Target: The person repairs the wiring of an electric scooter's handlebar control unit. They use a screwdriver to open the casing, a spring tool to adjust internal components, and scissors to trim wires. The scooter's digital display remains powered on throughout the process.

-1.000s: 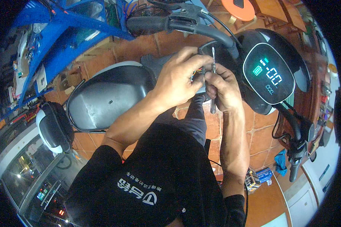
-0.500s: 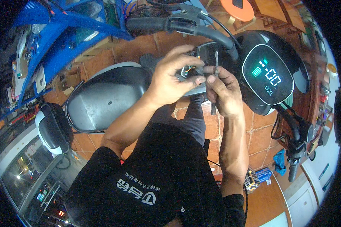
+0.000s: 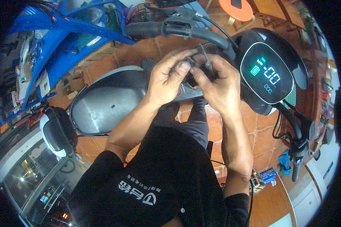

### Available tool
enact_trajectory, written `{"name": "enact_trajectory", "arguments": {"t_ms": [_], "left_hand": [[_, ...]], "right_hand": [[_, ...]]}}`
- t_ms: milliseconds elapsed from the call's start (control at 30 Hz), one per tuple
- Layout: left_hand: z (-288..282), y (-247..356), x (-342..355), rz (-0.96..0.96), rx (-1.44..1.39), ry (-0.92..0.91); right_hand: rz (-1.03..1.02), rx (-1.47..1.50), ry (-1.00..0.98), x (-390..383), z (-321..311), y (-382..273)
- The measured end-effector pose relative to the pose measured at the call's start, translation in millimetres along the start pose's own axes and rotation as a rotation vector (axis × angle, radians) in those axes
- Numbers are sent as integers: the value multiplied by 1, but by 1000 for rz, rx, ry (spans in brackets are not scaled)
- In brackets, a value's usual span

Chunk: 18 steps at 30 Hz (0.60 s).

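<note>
In front of my torso, both hands are raised close together over the electric scooter's middle. My left hand point(image 3: 167, 77) is closed, thumb and fingers pinching a small dark part point(image 3: 189, 60); most of it is hidden by the fingers. My right hand point(image 3: 220, 84) is closed around a screwdriver point(image 3: 207, 61), whose thin metal shaft points up and away from me between the hands. The right fingertips reach to the small dark part too. Behind the hands runs the scooter's handlebar point(image 3: 212, 34), with a black grip at its left end.
A black scooter seat point(image 3: 108, 108) lies left, with a rear box or backrest point(image 3: 59, 130) beyond it. The lit dashboard point(image 3: 267, 73) is at right. Blue shelving point(image 3: 83, 29) stands far left, an orange stool point(image 3: 236, 10) at the back. Small boxes point(image 3: 268, 177) sit lower right.
My right hand has turned and moved in against the left, and the screwdriver now tilts to the left. My left fingers have closed further over the small part, whose coloured wires no longer show.
</note>
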<state>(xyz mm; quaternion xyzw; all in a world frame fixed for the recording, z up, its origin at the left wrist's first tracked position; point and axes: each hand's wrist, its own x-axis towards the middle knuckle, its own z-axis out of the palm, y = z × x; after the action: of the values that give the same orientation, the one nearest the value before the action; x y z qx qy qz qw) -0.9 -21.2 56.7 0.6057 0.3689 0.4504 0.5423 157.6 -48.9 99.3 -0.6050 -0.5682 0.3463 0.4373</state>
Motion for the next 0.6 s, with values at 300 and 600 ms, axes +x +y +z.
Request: {"name": "enact_trajectory", "arguments": {"t_ms": [300,600], "left_hand": [[-9,6,8,203,336,-84],[0,8,9,178,348,-132]], "right_hand": [[-149,17,30,-10,-5,6],[47,189,24,-21,-15,-1]]}}
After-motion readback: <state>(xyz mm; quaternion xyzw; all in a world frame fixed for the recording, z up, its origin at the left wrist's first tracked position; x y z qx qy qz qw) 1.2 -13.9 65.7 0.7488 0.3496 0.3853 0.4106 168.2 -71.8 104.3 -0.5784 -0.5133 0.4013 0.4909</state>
